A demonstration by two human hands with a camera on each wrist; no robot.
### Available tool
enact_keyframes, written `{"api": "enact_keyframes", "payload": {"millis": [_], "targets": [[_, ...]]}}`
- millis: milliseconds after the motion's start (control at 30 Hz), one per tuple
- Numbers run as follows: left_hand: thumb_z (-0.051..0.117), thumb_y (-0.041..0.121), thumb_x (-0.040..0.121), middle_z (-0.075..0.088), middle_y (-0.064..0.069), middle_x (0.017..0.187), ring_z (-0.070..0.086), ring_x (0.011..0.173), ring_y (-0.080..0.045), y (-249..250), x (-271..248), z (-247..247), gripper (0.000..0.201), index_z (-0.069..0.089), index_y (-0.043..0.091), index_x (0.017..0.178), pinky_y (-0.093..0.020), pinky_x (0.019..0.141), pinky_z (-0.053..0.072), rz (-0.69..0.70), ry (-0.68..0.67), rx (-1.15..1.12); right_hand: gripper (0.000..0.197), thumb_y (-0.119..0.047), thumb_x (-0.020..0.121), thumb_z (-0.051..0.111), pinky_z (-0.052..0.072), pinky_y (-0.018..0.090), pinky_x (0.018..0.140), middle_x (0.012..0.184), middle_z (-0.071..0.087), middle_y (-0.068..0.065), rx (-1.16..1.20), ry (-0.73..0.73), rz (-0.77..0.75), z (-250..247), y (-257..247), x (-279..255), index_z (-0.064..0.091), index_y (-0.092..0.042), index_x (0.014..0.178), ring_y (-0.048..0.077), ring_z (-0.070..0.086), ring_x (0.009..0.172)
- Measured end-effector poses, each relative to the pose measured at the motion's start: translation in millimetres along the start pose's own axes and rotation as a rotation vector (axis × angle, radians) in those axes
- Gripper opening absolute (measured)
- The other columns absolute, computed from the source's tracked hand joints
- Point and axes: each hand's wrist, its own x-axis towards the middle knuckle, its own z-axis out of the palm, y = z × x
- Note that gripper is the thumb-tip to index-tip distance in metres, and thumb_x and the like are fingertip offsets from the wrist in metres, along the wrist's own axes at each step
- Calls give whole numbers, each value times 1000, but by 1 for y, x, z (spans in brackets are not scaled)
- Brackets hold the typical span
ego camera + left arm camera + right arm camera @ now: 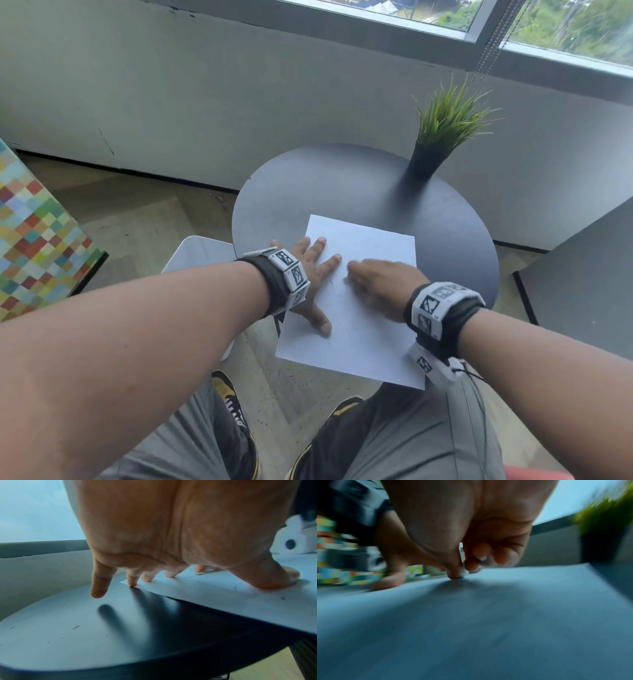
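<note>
A white sheet of paper (359,308) lies on a round dark table (308,178), its near end hanging over the table's front edge. My left hand (315,274) lies flat on the sheet's left side, fingers spread and straight, thumb pressing down; the little finger (97,588) hovers over bare table (85,628). My right hand (376,277) is blurred over the sheet's middle. In the right wrist view its thumb and fingers pinch a small pale object (461,555) whose tip touches the paper (471,615). I cannot tell what the object is.
A dark pot (424,164) with green grass (448,116) stands at the table's far right. A white stool (202,253) sits left of the table, a multicoloured checkered surface (30,233) further left. A wall and window run behind; my knees are below the sheet.
</note>
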Motion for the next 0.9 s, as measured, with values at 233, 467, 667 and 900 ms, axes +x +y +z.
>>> {"api": "enact_keyframes", "payload": {"millis": [233, 467, 667, 900], "targets": [[60, 95, 54, -27, -2, 164, -16, 153, -28, 0, -1, 1, 141, -20, 35, 155, -74, 111, 13, -11, -8, -5, 8, -32, 97, 42, 47, 38, 67, 94, 53, -5, 11, -105, -251, 3, -36, -16, 46, -29, 103, 24, 56, 85], [61, 94, 53, -27, 0, 164, -17, 152, -27, -2, -3, 2, 142, -18, 36, 155, -75, 111, 11, -2, -13, -41, 21, -29, 94, 47, 50, 39, 76, 114, 60, -2, 31, -12, -83, 1, -30, 13, 45, -31, 115, 27, 59, 105], [59, 96, 52, -27, 2, 164, -17, 152, -26, -3, -3, 3, 143, -19, 35, 155, -75, 111, 10, -10, -4, -45, 19, -34, 96, 34, 47, 37, 77, 107, 61, 1, 12, 40, 62, -9, -3, 16, 47, -27, 109, 29, 58, 101], [55, 98, 51, -28, 0, 163, -18, 152, -29, -1, -1, 3, 141, -20, 39, 154, -76, 110, 11, -16, -8, -51, 14, -40, 99, 37, 48, 38, 71, 96, 55, -7, -1, -86, -146, -1, -16, -20, 44, -29, 103, 22, 57, 89]]}}
